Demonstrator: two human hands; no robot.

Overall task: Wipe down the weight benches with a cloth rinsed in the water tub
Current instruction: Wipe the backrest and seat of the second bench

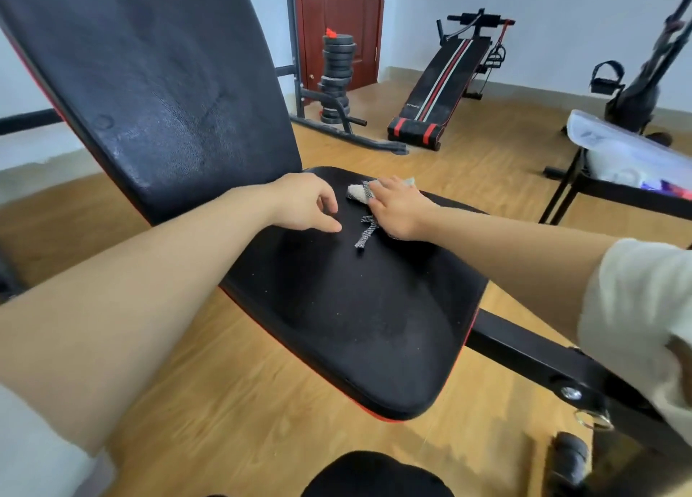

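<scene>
Right hand (397, 212) pressed flat on cloth (360, 191) atop bench seat (355, 309); left hand (307, 206) loosely curled, empty. Soft, limp, likely damp: bunch at middle.

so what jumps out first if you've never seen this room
The big black bench seat fills the middle, its tilted backrest rising at the left. Near the seat's far end the right hand presses a cloth flat on it, while the left hand hovers beside, fingers curled. Behind, a stack of weight plates stands by a red door.
</scene>
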